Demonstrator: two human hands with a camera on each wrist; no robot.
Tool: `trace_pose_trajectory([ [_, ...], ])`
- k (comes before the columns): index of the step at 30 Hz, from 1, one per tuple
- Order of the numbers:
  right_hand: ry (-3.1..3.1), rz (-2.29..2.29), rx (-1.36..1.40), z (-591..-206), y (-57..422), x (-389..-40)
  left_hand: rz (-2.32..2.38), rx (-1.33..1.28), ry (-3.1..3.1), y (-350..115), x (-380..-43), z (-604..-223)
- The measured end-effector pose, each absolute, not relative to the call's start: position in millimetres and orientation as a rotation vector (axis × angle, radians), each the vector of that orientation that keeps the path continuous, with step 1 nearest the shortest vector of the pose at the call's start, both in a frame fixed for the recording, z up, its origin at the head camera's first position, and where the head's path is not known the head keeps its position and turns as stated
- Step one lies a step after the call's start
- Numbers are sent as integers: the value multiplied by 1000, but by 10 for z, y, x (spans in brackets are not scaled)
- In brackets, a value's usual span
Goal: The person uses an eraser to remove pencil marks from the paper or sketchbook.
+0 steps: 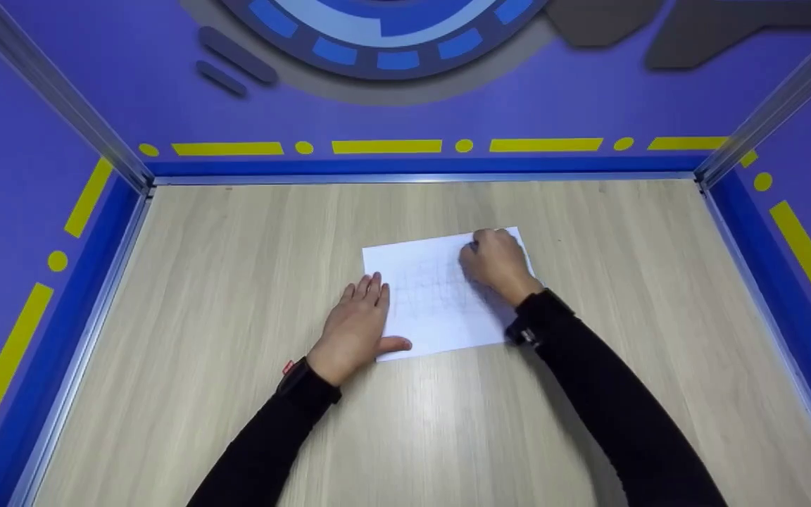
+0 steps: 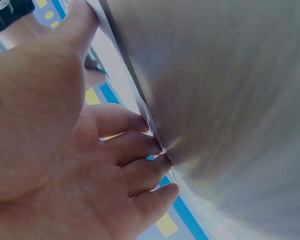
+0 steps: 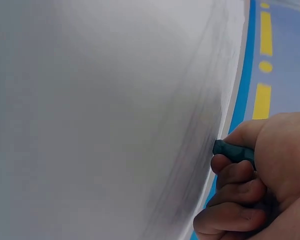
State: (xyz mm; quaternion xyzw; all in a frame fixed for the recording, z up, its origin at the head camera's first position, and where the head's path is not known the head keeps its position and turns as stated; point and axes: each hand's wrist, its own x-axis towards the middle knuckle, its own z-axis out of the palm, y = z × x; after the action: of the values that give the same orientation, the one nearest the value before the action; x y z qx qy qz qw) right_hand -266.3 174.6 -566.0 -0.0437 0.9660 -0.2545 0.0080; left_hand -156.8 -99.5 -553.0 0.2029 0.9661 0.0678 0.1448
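A white sheet of paper (image 1: 434,324) lies slightly turned on the table, with faint grey streaks and smudges across its middle and upper part. My left hand (image 1: 356,325) rests flat on its left edge, fingers straight and the thumb spread onto the sheet. At the upper right of the paper, my right hand (image 1: 498,262) grips a small dark green block (image 3: 233,151) that looks like an eraser. In the right wrist view its tip meets the paper among the grey streaks, while curled fingers hide the rest of it.
The light wood table (image 1: 250,282) extends around the paper on all sides. Blue panels with yellow marks (image 1: 386,146) and metal rails (image 1: 419,178) enclose it at the back, left and right.
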Motion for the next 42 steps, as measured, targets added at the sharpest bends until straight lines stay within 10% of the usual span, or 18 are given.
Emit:
trace_pose_trajectory([
  [9,2976,-665,-36,-5543,2049,-2689,173,586,2775,-974,-1578,-5518],
  [27,2908,-660,-352,-5605,761,-2648,247,605,2826,-1003,-1553,-5527],
  [42,2945,-729,-118,-5550,1759,-2717,203,579,2790,-990,-1556,-5522],
])
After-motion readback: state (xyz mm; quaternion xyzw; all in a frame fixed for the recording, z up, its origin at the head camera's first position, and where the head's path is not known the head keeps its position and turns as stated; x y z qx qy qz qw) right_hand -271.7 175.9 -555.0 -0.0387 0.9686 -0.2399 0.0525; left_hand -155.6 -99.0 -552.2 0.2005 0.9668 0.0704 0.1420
